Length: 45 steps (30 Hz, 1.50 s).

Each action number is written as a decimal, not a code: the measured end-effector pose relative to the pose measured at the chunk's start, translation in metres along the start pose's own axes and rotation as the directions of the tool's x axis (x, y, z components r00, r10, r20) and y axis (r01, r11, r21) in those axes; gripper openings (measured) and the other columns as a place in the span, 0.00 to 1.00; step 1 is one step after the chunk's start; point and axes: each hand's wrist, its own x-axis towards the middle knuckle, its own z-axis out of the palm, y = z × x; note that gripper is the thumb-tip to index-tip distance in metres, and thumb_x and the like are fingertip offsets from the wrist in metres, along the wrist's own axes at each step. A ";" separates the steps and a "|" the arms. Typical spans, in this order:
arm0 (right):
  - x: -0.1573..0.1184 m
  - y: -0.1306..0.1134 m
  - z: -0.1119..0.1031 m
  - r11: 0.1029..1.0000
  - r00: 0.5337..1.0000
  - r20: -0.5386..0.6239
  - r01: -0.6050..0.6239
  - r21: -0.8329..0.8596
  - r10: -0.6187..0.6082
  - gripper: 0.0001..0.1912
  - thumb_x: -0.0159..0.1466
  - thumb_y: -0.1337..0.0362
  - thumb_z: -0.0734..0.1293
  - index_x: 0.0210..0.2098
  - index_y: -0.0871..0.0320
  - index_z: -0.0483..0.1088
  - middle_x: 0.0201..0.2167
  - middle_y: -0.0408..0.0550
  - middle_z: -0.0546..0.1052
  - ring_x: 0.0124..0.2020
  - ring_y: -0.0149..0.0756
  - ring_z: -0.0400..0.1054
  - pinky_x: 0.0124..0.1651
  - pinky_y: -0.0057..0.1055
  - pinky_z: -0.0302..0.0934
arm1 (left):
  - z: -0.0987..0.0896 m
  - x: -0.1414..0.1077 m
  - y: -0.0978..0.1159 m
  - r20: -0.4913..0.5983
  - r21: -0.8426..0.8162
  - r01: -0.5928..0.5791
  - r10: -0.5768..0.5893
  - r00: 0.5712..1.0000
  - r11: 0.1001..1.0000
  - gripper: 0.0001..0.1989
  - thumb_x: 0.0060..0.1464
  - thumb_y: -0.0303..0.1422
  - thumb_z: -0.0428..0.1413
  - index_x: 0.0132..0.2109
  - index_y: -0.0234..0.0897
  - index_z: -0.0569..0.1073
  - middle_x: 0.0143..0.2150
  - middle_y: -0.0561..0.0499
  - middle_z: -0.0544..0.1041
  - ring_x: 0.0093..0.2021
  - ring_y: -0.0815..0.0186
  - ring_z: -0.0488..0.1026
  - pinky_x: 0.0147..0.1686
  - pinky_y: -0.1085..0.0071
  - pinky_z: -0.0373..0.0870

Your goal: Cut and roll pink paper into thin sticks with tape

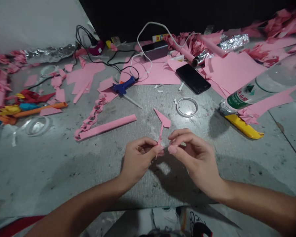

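Near the middle of the table, my left hand point(143, 158) pinches the thin stem of a small pink paper piece point(162, 120), whose flat, axe-like head points away from me. Just to its right, my right hand point(194, 158) has thumb and forefinger pressed together. A faint, clear strip seems to run from those fingertips toward the stem, too blurred to name. Beyond and left of my hands lie a rolled pink paper tube point(108, 127) and a pink paper chain point(96, 112) touching its left end.
A blue glue gun point(124, 86), a tape roll point(187, 107) and a black phone point(193, 78) lie beyond my hands. At right, a large plastic bottle point(263, 86) rests beside a yellow cutter point(244, 127). Pink scraps, foil and cables line the back; coloured paper pieces point(32, 107) are at left.
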 end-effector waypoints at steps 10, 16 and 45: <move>-0.003 0.013 0.029 0.927 0.979 0.009 -0.198 0.318 0.206 0.10 0.66 0.58 0.79 0.36 0.55 0.78 0.42 0.45 0.80 0.33 0.29 0.74 0.39 0.30 0.77 | 0.001 -0.007 -0.008 0.052 -0.071 -0.080 0.084 0.995 0.994 0.19 0.52 0.46 0.75 0.32 0.37 0.78 0.28 0.53 0.80 0.30 0.66 0.78 0.33 0.72 0.78; -0.004 0.012 0.034 0.917 0.978 -0.029 -0.183 0.355 0.207 0.13 0.64 0.56 0.81 0.35 0.54 0.75 0.38 0.44 0.81 0.32 0.31 0.74 0.33 0.28 0.75 | 0.003 -0.010 -0.006 0.078 -0.100 -0.118 0.126 0.989 0.988 0.15 0.54 0.40 0.73 0.31 0.37 0.79 0.29 0.53 0.81 0.30 0.67 0.79 0.34 0.73 0.78; -0.019 0.016 0.021 0.990 0.980 -0.196 0.060 0.129 -0.034 0.11 0.65 0.64 0.80 0.44 0.51 0.78 0.36 0.41 0.75 0.38 0.33 0.70 0.42 0.31 0.68 | -0.010 -0.009 -0.018 0.090 0.220 -0.598 0.595 0.799 0.770 0.04 0.60 0.26 0.70 0.37 0.39 0.84 0.31 0.56 0.85 0.30 0.73 0.79 0.33 0.80 0.73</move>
